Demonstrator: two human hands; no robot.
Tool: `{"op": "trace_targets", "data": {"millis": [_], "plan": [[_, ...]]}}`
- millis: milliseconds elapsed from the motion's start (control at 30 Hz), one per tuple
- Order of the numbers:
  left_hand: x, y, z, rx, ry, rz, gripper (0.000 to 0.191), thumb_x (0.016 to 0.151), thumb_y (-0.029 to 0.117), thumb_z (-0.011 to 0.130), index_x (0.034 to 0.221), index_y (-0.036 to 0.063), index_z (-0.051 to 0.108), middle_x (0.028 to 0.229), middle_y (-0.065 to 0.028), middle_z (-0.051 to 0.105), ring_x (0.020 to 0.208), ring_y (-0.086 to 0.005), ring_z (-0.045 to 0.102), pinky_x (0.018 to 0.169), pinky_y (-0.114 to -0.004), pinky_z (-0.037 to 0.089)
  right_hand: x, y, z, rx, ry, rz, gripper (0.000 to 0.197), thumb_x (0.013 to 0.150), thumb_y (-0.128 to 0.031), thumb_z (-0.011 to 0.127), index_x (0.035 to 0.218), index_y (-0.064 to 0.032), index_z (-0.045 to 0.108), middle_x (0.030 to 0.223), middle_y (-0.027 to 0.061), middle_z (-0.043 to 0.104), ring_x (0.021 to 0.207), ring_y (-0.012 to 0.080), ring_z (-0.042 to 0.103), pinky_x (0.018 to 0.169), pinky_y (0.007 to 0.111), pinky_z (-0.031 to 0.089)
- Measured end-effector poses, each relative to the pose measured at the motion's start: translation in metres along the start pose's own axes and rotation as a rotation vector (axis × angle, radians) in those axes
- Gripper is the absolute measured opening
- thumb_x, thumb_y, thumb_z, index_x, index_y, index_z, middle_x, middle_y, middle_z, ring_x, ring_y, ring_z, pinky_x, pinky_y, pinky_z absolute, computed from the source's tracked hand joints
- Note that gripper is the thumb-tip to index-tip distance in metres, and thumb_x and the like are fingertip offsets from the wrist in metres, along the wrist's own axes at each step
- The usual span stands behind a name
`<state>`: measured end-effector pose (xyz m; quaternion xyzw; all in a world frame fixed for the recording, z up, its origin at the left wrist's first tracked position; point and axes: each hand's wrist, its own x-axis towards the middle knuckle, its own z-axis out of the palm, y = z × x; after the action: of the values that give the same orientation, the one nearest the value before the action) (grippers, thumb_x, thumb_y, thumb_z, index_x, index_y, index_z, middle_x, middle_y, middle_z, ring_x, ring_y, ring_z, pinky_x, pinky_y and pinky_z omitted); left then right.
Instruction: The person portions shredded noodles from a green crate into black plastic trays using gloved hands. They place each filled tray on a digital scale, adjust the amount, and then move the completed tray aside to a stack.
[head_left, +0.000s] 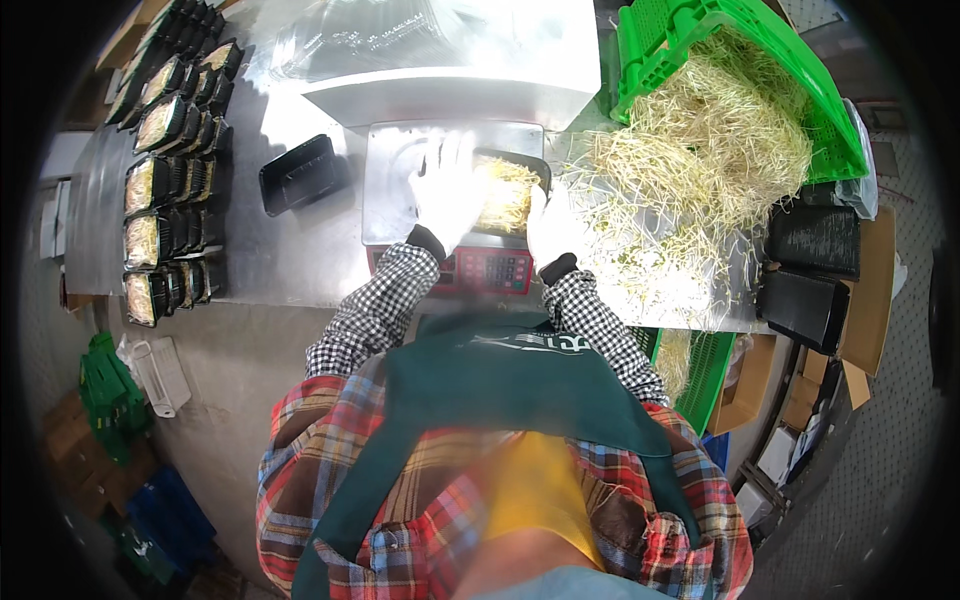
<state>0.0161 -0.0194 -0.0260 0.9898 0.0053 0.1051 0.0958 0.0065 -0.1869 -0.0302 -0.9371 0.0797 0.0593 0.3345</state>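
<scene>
A black plastic tray filled with pale sprouts sits on the metal platform of a red digital scale. My left hand, in a white glove, lies over the tray's left end with its fingers stretched away from me. Glare and blur hide how it touches the tray. On the opposite side, my gloved right hand holds the tray's right edge near the front corner. An unfilled black tray lies tilted on the steel table, left of the scale.
Loose sprouts spill from a tipped green crate at right. Stacked black trays stand by a cardboard box. Filled packs line the table's left side. Behind the scale is a metal stand bearing clear film or lids.
</scene>
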Motion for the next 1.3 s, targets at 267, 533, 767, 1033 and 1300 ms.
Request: {"op": "trace_targets", "data": {"millis": [267,533,767,1033,1300], "plan": [[0.012,-0.027,0.002,-0.606,0.085,-0.288,0.043,0.093,0.028,0.061,0.122,-0.0025,0.057,0.114,-0.0196,0.062,0.112,-0.0334,0.056,0.098,-0.038,0.044,0.000,0.009,0.001,0.041,0.009,-0.014,0.047,0.100,-0.039,0.044,0.129,-0.0029,0.052,0.117,0.0223,0.062,0.107,0.0369,0.060,0.092,0.042,0.046],[0.012,-0.093,0.058,-1.190,0.181,-0.157,0.024,0.092,0.010,0.059,0.111,-0.0018,0.065,0.108,-0.0079,0.066,0.101,-0.0155,0.060,0.092,-0.029,0.047,0.028,-0.008,-0.022,-0.199,0.243,-0.427,0.055,0.087,-0.034,0.066,0.130,-0.0029,0.052,0.113,0.0182,0.063,0.102,0.0315,0.061,0.091,0.043,0.046],[-0.014,-0.044,0.018,-1.366,0.172,-0.517,0.024,0.094,0.014,0.061,0.112,-0.0009,0.063,0.111,-0.0077,0.064,0.103,-0.0145,0.058,0.091,-0.027,0.047,0.070,-0.078,0.041,-0.471,-0.099,-0.838,0.040,0.094,-0.040,0.050,0.120,-0.0113,0.062,0.097,0.0127,0.069,0.096,0.0291,0.063,0.096,0.046,0.040],[-0.100,0.018,-0.014,-1.550,0.198,-1.081,0.030,0.091,0.016,0.065,0.114,0.0005,0.053,0.092,-0.0081,0.058,0.072,-0.0138,0.063,0.061,-0.026,0.054,0.054,-0.095,0.036,-0.501,-0.032,-0.857,0.030,0.094,-0.036,0.051,0.106,-0.0167,0.070,0.077,0.0117,0.069,0.075,0.0298,0.066,0.075,0.043,0.048],[-0.089,-0.003,0.019,-1.771,0.347,-1.006,0.015,0.089,0.004,0.062,0.100,0.0016,0.053,0.084,-0.0051,0.053,0.073,-0.0139,0.057,0.058,-0.030,0.058,0.065,-0.079,0.055,-0.596,0.012,-0.858,0.033,0.098,-0.040,0.044,0.108,-0.0214,0.069,0.090,0.0046,0.070,0.084,0.0255,0.064,0.073,0.046,0.047]]}}
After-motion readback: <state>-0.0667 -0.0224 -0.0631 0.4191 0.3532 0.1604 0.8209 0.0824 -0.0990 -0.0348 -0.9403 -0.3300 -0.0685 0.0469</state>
